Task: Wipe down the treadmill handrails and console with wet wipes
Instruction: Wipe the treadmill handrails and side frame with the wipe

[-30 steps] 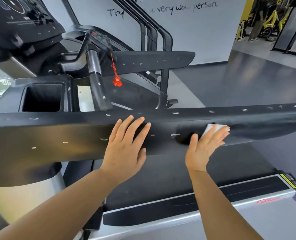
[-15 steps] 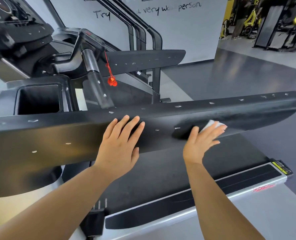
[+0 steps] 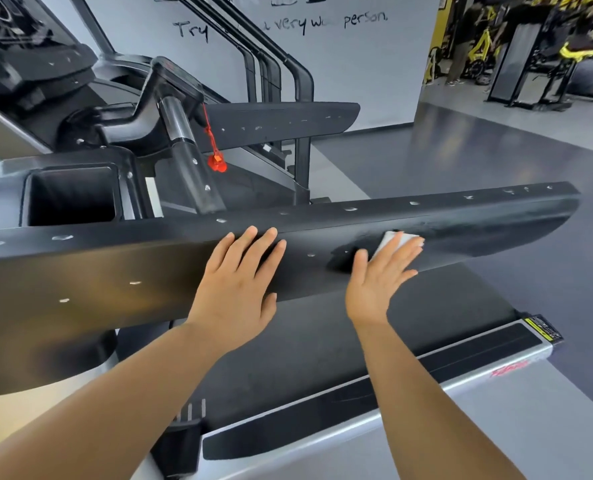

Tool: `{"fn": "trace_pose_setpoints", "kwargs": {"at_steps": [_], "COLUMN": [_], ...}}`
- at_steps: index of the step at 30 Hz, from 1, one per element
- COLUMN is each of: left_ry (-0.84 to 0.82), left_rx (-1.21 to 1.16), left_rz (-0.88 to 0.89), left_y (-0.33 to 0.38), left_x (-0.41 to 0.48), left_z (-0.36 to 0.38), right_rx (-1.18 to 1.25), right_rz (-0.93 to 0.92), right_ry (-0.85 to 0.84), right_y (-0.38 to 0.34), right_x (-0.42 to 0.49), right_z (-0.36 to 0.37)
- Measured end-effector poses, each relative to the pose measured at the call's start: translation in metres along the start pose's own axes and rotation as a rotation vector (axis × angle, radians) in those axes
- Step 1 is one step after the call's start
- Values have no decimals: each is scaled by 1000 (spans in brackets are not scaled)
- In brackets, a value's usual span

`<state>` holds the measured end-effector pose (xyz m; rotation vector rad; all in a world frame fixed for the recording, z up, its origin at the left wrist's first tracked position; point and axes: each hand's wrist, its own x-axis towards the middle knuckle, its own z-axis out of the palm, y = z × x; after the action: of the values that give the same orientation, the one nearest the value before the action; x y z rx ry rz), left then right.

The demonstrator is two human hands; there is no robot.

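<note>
- two hands lie flat on the near black handrail (image 3: 478, 223), fingers straight and slightly spread.
- left hand (image 3: 239, 285) presses the bare rail.
- right hand (image 3: 381, 275), near it, pins a white wet wipe (image 3: 397, 241) under its fingertips against the rail's side.

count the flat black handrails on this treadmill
2. The near handrail runs across the middle of the view, with the wipe pressed on it. The far handrail juts out behind it, upper centre. None seems hidden.

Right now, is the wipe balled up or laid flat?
Flat: the wet wipe lies as a white sheet under the right hand's straight fingers on the handrail.
</note>
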<state>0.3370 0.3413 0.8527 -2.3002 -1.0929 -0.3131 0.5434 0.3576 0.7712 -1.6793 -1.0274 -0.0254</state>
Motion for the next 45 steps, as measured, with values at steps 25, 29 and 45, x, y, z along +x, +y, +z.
{"fn": "trace_pose_setpoints", "kwargs": {"at_steps": [25,29,45], "left_ry": [-15,15,89], "left_rx": [-1,3,100], "left_rz": [29,51,-16], "left_y": [-4,-7,-36], "left_x": [-3,-2,-37], "left_z": [1,1,14], "right_rx": [-249,1,260], "right_rz": [-633,-198,-50], "right_ry": [-68,116,177], "right_y": [-3,17,0], "right_x": [-14,3,-48], "right_z": [11,12,61]}}
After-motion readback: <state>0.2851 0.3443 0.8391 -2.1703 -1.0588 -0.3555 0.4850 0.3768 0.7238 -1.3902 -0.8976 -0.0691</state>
